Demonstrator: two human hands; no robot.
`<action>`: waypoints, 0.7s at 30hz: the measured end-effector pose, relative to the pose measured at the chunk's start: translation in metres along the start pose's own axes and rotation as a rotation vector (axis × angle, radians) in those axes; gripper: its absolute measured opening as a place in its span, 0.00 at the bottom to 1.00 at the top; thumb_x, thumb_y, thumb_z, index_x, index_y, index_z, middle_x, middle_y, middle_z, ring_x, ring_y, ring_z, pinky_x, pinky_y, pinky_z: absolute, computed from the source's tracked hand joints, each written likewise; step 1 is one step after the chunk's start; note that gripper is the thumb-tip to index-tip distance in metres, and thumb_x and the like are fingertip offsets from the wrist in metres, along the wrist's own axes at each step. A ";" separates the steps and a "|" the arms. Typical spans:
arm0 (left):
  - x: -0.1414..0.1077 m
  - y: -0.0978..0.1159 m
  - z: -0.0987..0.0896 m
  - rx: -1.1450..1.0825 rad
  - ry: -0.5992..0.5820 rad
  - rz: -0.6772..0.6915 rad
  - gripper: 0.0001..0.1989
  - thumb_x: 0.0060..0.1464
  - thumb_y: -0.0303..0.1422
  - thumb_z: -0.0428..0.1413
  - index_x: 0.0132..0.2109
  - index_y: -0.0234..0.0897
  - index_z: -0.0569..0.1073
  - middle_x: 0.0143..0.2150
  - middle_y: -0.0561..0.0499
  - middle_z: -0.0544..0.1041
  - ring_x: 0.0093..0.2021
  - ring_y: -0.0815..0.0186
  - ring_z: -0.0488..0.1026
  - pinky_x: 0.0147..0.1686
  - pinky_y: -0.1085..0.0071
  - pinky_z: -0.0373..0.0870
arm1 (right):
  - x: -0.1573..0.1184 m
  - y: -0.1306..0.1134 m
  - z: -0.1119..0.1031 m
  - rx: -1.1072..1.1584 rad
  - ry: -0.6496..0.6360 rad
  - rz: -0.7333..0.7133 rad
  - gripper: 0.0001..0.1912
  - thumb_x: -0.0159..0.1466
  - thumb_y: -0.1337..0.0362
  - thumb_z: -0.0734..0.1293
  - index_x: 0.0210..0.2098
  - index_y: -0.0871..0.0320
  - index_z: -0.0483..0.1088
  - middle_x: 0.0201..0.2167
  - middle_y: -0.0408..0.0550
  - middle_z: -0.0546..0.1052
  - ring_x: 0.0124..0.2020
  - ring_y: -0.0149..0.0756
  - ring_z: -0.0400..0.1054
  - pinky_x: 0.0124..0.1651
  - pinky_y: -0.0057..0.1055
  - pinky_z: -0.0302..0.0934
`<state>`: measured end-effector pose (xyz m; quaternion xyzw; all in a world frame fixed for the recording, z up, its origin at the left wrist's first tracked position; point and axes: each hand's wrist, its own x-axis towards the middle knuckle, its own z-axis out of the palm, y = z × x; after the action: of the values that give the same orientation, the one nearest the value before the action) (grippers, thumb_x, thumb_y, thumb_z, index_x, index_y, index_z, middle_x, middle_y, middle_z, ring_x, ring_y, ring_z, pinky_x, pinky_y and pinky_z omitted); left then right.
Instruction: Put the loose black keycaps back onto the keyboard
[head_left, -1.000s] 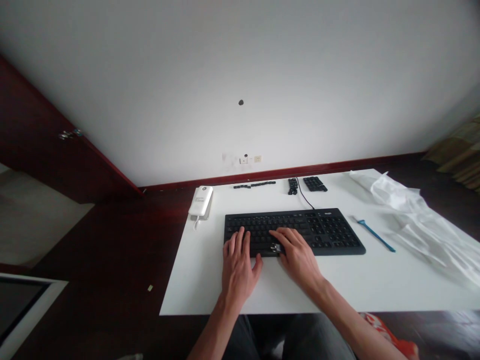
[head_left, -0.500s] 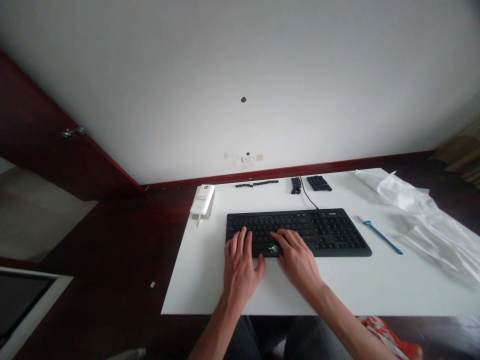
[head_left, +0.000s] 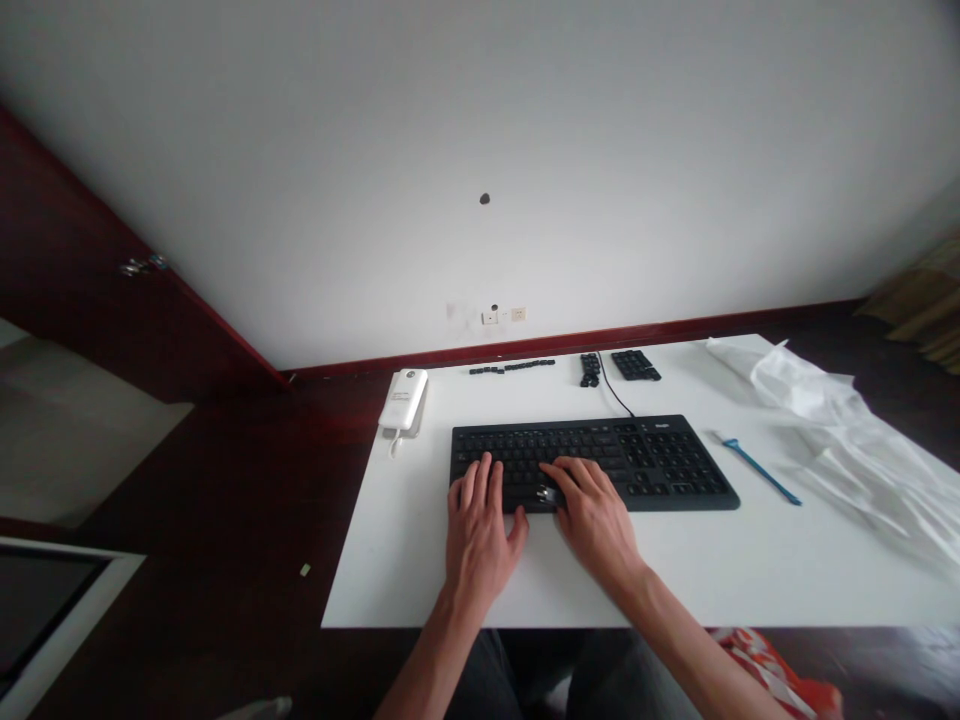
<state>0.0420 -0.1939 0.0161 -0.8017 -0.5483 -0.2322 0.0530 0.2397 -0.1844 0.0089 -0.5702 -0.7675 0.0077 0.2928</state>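
A black keyboard [head_left: 660,470] lies on the white table, its number pad to the right. Flat on its left part rests my left hand [head_left: 480,525], fingers stretched out and the thumb at the front edge. My right hand [head_left: 596,510] is over the lower middle of the keyboard, its thumb and fingers closed round a small shiny object [head_left: 550,495]. That object sits low over the bottom rows; its kind is too small to tell. Both palms cover some of the keys.
Behind the keyboard lie a row of loose keycaps [head_left: 514,367], a narrow group of keycaps [head_left: 590,368] and a larger keycap block [head_left: 635,365]. A white power bank [head_left: 403,398] is at left. At right are a blue-handled brush [head_left: 761,470] and a crumpled white plastic bag [head_left: 840,420].
The view has shifted very slightly. Both hands keep the same place on the keyboard, and no object has visibly moved.
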 end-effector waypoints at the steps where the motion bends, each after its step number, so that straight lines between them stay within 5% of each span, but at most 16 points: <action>1: 0.000 0.000 0.000 0.000 0.001 0.003 0.30 0.65 0.34 0.55 0.71 0.31 0.63 0.73 0.36 0.64 0.71 0.48 0.63 0.65 0.49 0.66 | 0.000 0.000 0.000 0.002 0.002 -0.002 0.33 0.55 0.80 0.63 0.59 0.58 0.73 0.53 0.56 0.76 0.54 0.50 0.68 0.59 0.47 0.68; 21: -0.001 -0.002 0.002 -0.024 0.009 -0.004 0.30 0.65 0.33 0.55 0.71 0.31 0.62 0.73 0.38 0.64 0.69 0.49 0.64 0.66 0.49 0.64 | -0.001 0.003 -0.001 -0.012 -0.019 -0.009 0.34 0.55 0.79 0.64 0.60 0.57 0.72 0.55 0.56 0.76 0.55 0.49 0.68 0.59 0.45 0.65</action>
<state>0.0409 -0.1936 0.0133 -0.8001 -0.5468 -0.2426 0.0453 0.2425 -0.1847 0.0080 -0.5686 -0.7727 0.0071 0.2821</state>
